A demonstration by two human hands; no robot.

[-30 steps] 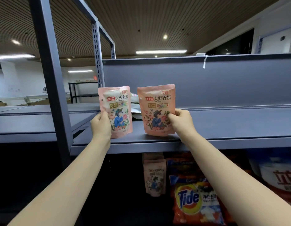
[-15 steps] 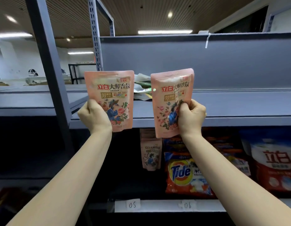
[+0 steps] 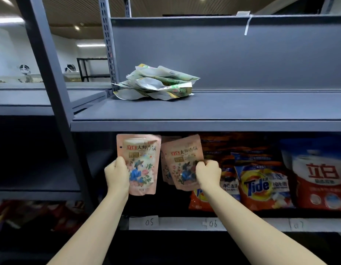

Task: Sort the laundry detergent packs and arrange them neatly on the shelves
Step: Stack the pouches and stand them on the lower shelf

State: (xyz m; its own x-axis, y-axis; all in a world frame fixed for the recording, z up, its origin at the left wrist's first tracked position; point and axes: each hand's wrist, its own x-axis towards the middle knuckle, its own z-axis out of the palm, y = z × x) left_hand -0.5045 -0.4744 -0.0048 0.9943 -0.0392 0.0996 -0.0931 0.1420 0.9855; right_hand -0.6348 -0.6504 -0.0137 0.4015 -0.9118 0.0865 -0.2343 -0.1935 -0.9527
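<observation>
My left hand (image 3: 117, 174) grips a pink detergent pouch (image 3: 140, 157) with a flower print by its left edge, upright, just under the grey upper shelf (image 3: 204, 125). My right hand (image 3: 208, 172) grips a second pink pouch (image 3: 182, 159) by its right edge, tilted a little. Both pouches are inside the lower shelf bay, above the strip labelled 05 (image 3: 149, 222). Another pink pouch (image 3: 166, 173) shows partly behind the right one.
A loose heap of green and white pouches (image 3: 156, 83) lies at the back left of the upper shelf. Orange Tide bags (image 3: 261, 186) and a red and white bag (image 3: 322, 175) stand to the right in the lower bay. A grey upright post (image 3: 51, 83) rises at left.
Both hands have come down from in front of the upper shelf into the lower bay, carrying the two pink pouches. The view has tilted down.
</observation>
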